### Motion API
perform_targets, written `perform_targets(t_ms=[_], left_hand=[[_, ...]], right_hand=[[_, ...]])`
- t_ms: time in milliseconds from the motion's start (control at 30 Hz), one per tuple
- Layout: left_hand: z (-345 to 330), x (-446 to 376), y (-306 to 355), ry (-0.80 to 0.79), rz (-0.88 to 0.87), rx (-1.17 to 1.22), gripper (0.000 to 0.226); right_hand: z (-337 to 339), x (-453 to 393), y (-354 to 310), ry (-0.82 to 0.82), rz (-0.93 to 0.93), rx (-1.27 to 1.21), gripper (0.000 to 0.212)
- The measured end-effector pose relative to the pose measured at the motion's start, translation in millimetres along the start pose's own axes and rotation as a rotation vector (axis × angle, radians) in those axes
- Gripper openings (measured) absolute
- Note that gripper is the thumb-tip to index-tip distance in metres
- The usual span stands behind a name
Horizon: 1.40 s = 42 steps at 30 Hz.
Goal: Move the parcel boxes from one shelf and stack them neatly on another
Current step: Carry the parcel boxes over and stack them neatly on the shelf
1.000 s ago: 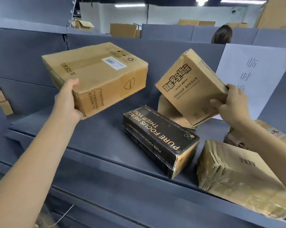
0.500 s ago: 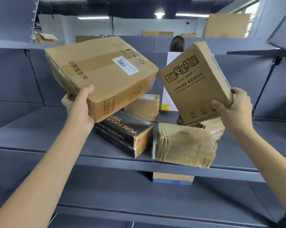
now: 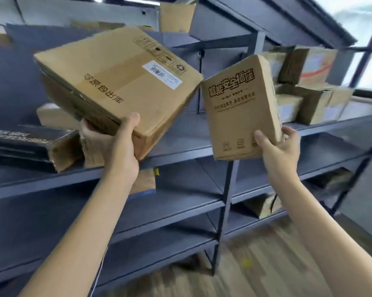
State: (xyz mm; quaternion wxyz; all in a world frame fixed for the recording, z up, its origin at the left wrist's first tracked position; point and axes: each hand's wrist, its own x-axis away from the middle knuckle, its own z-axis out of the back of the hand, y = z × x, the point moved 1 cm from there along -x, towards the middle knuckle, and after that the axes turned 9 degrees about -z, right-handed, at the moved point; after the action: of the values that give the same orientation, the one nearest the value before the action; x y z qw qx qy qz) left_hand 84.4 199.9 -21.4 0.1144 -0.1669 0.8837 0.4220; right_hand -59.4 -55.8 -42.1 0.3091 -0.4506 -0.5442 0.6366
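My left hand [image 3: 114, 144] grips the near lower corner of a large brown parcel box [image 3: 121, 78] with a white label, held tilted in the air in front of the grey shelf [image 3: 180, 151]. My right hand [image 3: 277, 148] holds a smaller flat brown box [image 3: 240, 106] with dark printed characters by its bottom right corner, upright and just right of the large box. Left on the shelf lie a black box [image 3: 29, 144] and a crumpled brown parcel [image 3: 93, 153], partly hidden by my left hand.
A neighbouring shelf unit on the right carries several brown parcels [image 3: 309, 103] stacked at its back. A metal upright [image 3: 225, 200] divides the two units. Lower shelves hold a parcel [image 3: 143, 182] and a torn box [image 3: 262, 204]. Wooden floor [image 3: 255, 264] lies below.
Both boxes have come away from the left shelf and the view has swung right, bringing the right shelf unit and floor into sight. The black box now sits far left.
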Motion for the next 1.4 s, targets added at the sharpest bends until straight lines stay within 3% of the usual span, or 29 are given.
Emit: perform_targets(t_ms=[100, 233, 300, 467, 600, 1167, 1400], left_hand=[[-30, 64, -28, -0.086, 0.001, -0.067, 0.125], [-66, 145, -54, -0.208, -0.138, -0.129, 0.110], [-81, 179, -61, -0.272, -0.165, -0.134, 0.114], [-119, 234, -90, -0.467, -0.224, -0.144, 0.111], [-147, 252, -123, -0.546, -0.162, -0.166, 0.113], [-275, 222, -276, -0.625, -0.113, -0.238, 0.108], [-299, 224, -310, -0.520, 0.004, -0.341, 0.110]], right_hand=[[64, 10, 23, 0.108, -0.053, -0.004, 0.048], [135, 17, 46, 0.262, -0.125, -0.020, 0.057], [166, 21, 55, 0.325, -0.162, 0.008, 0.058], [236, 21, 71, 0.498, -0.176, 0.131, 0.064], [277, 8, 79, 0.592, -0.168, 0.219, 0.064], [301, -191, 161, 0.568, -0.286, 0.269, 0.062], [315, -250, 183, 0.545, -0.280, 0.175, 0.060]])
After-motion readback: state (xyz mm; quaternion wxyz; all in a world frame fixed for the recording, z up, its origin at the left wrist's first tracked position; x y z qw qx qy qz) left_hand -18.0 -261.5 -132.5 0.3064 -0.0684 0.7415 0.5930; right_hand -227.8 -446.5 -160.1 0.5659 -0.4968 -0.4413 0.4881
